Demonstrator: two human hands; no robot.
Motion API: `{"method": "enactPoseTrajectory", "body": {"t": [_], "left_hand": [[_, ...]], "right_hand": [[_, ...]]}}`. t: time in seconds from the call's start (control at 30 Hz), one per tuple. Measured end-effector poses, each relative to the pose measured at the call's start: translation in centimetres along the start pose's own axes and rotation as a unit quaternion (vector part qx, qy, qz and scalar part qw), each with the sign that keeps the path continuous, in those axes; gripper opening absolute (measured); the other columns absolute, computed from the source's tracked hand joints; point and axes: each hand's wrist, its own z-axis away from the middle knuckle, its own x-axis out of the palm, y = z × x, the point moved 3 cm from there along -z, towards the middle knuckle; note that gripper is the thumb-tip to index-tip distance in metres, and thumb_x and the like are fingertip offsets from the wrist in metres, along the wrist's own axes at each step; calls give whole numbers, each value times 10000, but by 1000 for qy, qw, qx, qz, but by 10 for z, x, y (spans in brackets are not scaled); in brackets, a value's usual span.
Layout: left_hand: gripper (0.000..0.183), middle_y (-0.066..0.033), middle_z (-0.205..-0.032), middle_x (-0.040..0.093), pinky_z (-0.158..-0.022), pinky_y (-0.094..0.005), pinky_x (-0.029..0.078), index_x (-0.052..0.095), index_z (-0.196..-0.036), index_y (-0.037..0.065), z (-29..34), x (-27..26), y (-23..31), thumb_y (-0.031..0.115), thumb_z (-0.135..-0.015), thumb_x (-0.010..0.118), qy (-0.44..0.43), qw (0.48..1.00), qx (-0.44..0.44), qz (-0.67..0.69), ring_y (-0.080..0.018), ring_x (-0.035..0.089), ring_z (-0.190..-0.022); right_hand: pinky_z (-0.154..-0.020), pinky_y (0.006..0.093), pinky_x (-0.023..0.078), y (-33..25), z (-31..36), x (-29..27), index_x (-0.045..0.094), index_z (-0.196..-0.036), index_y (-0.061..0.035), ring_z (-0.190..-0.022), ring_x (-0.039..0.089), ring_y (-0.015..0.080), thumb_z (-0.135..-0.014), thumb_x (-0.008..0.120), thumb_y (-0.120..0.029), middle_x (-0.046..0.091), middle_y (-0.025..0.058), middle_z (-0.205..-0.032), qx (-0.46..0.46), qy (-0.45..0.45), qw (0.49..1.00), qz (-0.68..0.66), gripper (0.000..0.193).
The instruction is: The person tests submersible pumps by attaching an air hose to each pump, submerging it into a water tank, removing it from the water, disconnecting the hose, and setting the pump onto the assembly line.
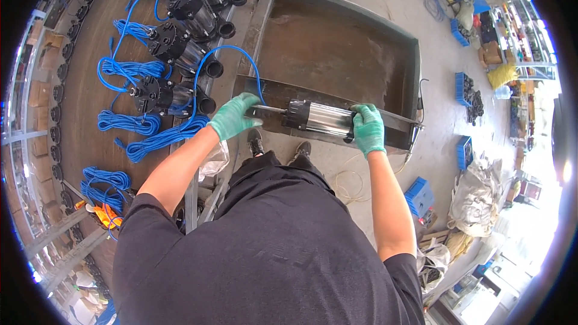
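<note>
A silver cylindrical pump motor (328,119) with black end caps lies level across the near edge of a metal tray. My right hand (368,129), in a green glove, is closed round its right end. From the motor's left end a thin metal rod (270,108) sticks out. My left hand (233,117), gloved in green too, has its fingers curled round the rod's left end; the palm side is hidden. A blue cable (244,52) arches from the pumps on the left and comes down beside my left fingertips.
Several black-and-silver pumps (162,96) lie along the brown bench (84,108) at left, with coiled blue cables (129,123). The wide metal tray (415,66) has raised walls. Blue crates (419,197) and a white sack (478,198) stand on the floor at right.
</note>
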Motion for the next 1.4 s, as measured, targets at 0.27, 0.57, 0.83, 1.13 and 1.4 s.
{"method": "enactPoseTrajectory", "body": {"t": [0.27, 0.57, 0.83, 1.13, 1.4], "left_hand": [[366, -67, -907, 681, -795, -353, 547, 676, -1185, 16, -13, -2, -2, 321, -984, 663, -112, 979, -82, 152, -211, 671, -862], [412, -125, -981, 660, -804, -342, 577, 631, -1214, 15, -1, 12, -3, 342, -968, 673, 60, 978, -59, 191, -229, 676, -878], [205, -104, -1003, 685, -859, -345, 546, 660, -1143, 36, -10, 9, 3, 183, -1006, 622, -3, 999, 38, 25, -240, 665, -907], [357, -78, -813, 646, -596, -341, 578, 591, -1173, 15, -19, 19, -9, 321, -996, 641, -36, 939, -248, 237, -205, 643, -607], [368, -93, -959, 693, -851, -388, 552, 651, -1134, 14, -5, -5, 4, 265, -887, 758, 17, 972, 199, -124, -296, 673, -935]], "right_hand": [[-918, 426, 507, 0, -1, 0, 717, -1021, -60, -1031, 608, 339, -870, 605, -37, 660, 121, -1061, -4, 0, 1000, 3, 189], [-922, 426, 506, 3, -2, 2, 718, -1025, -60, -1029, 607, 342, -869, 600, -40, 657, 129, -1065, 3, -3, 1000, 1, 197], [-929, 429, 502, 4, -2, 1, 715, -1019, -51, -1035, 604, 342, -870, 602, -46, 659, 124, -1051, -3, 2, 1000, 0, 187], [-932, 424, 500, 2, -1, 1, 717, -1016, -50, -1038, 605, 341, -875, 602, -45, 661, 127, -1054, -4, -5, 1000, 2, 182], [-928, 425, 499, 0, -3, -1, 720, -1020, -52, -1036, 602, 340, -868, 602, -36, 658, 130, -1056, -11, -5, 1000, -1, 192]]}}
